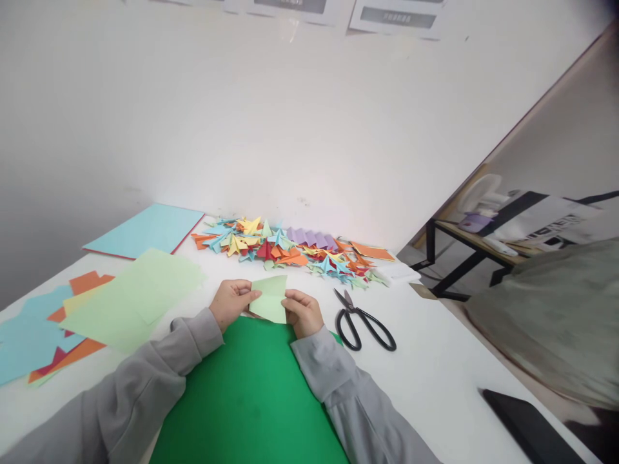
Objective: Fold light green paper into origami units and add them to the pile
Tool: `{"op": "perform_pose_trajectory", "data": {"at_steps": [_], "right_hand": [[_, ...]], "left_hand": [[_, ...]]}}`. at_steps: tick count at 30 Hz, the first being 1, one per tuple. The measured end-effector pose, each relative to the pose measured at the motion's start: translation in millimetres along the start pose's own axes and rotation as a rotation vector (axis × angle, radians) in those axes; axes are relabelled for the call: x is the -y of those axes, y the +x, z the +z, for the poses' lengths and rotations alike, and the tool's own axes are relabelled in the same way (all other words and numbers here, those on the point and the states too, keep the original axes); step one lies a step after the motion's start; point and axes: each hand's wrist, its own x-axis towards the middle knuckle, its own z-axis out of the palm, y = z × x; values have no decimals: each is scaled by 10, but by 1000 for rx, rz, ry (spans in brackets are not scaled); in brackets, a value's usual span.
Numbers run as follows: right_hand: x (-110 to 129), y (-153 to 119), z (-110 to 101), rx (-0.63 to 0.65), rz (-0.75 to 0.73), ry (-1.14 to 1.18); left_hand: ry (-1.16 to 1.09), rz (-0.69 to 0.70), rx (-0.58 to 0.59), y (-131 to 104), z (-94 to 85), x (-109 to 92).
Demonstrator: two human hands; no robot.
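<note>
Pinching creased paper (269, 305), loop-handled scissors (353, 310) nearby

Printed sheets (396, 17) hang on the white wall (290, 129) along the top edge; at right appear a black-framed bench (469, 243) and a lettered white bag (556, 219); lower right, a flat black object (529, 422)

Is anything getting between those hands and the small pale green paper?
Nothing visible: the left hand and right hand pinch the small pale green paper directly, at opposite sides. The scissors lie apart, to the right; the folded papers lie farther back.
</note>
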Motion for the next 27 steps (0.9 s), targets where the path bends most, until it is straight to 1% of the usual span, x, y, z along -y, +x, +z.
{"op": "perform_pose_trajectory", "data": {"at_steps": [4,7,12,16,18,21,23,25,27], "right_hand": [[34,-6,13,36,32,84],[15,-4,5,32,20,43],[-65,40,-45,-28,-36,-97],[-72,72,-64,-108,-90,-93],[-50,71,-52,-153,-97,-70],[-10,54,-21,-201,-91,-20],[11,40,-2,-209,-89,-7],[26,27,13,-201,-82,-11],[39,14,25,-180,-77,-13]], "left_hand": [[-19,17,0,5,1,2],[-17,18,8,4,1,3],[-3,-2,31,-3,0,-2],[-57,4,56,-7,-11,-25],[-91,36,53,-9,-16,-39],[-51,153,60,-10,-21,-41],[25,224,68,-6,-20,-26],[98,256,64,2,-17,-6],[144,275,33,11,-13,8]]}}
